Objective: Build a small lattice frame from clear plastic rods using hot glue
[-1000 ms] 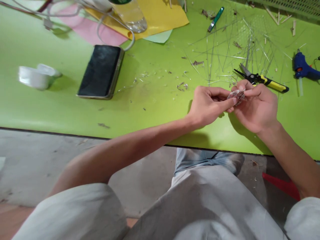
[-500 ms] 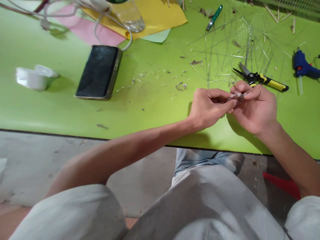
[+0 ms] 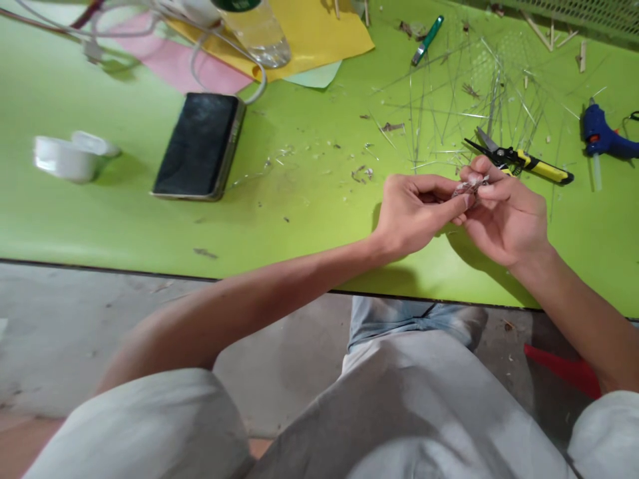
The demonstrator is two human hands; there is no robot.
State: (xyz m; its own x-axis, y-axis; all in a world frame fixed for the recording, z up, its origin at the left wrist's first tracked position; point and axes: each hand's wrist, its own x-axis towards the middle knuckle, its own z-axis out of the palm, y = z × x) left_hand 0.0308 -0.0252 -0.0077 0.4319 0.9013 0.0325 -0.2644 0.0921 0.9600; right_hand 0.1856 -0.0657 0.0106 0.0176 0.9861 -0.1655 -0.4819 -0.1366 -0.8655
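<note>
Pinching small clear bundle [image 3: 469,189] between fingertips of both hands: left hand [image 3: 417,214] on its lower-left end, right hand [image 3: 505,223] on its upper-right end. Long axis slanting up toward right, bundle sitting nearer right hand, held above green surface [image 3: 309,229]. Yellow-handled snips [image 3: 542,169] lying just beyond right hand, thin clear rods [image 3: 492,100] scattered past them, blue glue gun [image 3: 599,141] lying farther right. Bundle looking slimmer than a second ago, hands staying nearly in place.
</note>
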